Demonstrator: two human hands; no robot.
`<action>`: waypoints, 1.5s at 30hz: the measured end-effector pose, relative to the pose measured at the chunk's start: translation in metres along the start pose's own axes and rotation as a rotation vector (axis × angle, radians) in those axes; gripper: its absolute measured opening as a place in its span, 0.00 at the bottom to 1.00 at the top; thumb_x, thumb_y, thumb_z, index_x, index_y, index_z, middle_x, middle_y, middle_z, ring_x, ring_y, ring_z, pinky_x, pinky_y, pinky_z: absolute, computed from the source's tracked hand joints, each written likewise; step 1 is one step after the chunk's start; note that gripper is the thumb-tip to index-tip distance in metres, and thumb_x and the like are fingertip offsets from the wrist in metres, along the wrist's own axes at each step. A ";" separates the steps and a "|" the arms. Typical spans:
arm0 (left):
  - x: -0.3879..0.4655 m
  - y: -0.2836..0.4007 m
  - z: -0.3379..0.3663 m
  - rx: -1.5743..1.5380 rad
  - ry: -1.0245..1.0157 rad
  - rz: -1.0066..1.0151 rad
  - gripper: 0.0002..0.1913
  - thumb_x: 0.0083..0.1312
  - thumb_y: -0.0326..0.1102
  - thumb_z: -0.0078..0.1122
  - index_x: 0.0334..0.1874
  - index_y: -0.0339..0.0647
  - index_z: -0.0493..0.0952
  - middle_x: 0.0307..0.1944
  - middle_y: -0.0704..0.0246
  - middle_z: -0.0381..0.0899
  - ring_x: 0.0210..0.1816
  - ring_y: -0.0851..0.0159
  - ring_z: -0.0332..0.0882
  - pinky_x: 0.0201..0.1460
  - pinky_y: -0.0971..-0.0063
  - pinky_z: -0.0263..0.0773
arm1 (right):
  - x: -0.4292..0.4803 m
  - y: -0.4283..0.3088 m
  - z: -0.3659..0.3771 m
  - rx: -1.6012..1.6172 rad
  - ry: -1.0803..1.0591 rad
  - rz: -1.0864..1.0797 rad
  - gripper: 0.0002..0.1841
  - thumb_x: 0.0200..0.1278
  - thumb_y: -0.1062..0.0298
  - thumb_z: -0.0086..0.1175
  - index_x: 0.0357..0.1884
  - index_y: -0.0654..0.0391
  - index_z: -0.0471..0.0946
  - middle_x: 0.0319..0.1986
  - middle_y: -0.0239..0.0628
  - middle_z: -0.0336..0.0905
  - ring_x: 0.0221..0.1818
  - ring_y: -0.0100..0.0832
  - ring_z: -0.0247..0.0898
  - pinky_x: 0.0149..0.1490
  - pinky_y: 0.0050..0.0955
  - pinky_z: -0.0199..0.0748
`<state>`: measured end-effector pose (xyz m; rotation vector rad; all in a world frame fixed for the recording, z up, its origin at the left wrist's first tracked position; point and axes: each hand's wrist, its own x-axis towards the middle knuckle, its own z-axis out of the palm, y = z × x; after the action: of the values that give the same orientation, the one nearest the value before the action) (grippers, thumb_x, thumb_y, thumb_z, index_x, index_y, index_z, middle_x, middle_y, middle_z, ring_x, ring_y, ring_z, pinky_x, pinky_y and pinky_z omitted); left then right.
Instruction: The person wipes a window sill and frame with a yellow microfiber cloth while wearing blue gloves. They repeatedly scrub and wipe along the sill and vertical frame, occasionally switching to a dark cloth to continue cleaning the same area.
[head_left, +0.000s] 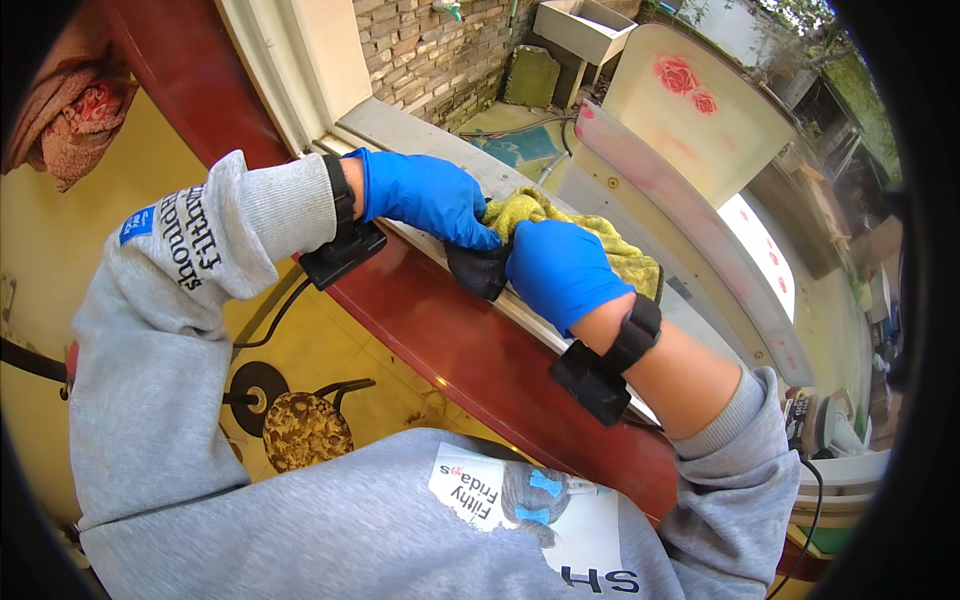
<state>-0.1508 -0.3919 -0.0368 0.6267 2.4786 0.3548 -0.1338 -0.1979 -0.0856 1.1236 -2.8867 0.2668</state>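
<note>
Over the white window frame (525, 309), both my hands wear blue gloves and meet at a yellow-green cloth (619, 251) with a dark edge. My left hand (424, 196) pinches the cloth's left end at its fingertips. Close beside it, my right hand (566, 271) is closed on the bunched middle, and the rest of the cloth spreads out behind it over the outer ledge. A dark grey piece of fabric (478, 270) hangs below the fingers over the frame; whether it is part of the same cloth I cannot tell. Its folds partly hide my fingertips.
A dark red sill (442, 334) runs below the frame. Outside, large panels with rose prints (686, 112) stand close to the right. A stone sink (581, 34) is by the brick wall. Indoors are a round patterned stool (307, 433) and a hanging cloth (86, 131). Cables trail from both wrist devices.
</note>
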 end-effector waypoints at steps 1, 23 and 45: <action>0.000 0.000 0.001 0.001 0.013 0.001 0.35 0.62 0.70 0.45 0.39 0.38 0.81 0.34 0.55 0.81 0.38 0.51 0.77 0.45 0.62 0.70 | 0.003 -0.001 0.002 -0.004 -0.029 0.025 0.08 0.55 0.66 0.50 0.29 0.59 0.78 0.26 0.49 0.79 0.30 0.50 0.77 0.35 0.45 0.74; 0.026 0.054 0.044 0.175 0.283 -0.481 0.46 0.50 0.80 0.46 0.39 0.35 0.83 0.37 0.50 0.82 0.42 0.50 0.80 0.48 0.65 0.72 | -0.330 0.067 -0.099 0.657 0.202 0.689 0.08 0.62 0.68 0.57 0.38 0.62 0.77 0.15 0.36 0.71 0.18 0.23 0.67 0.25 0.25 0.65; 0.067 0.167 0.083 0.290 0.433 -0.358 0.23 0.56 0.56 0.55 0.37 0.41 0.82 0.33 0.55 0.82 0.36 0.49 0.81 0.39 0.60 0.75 | -0.471 0.106 -0.019 0.961 0.593 0.784 0.10 0.66 0.74 0.50 0.47 0.61 0.75 0.34 0.31 0.78 0.20 0.16 0.63 0.23 0.17 0.62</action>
<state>-0.0925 -0.2058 -0.0722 0.2148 3.0214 -0.0154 0.1418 0.1971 -0.1264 -0.2191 -2.4166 1.7481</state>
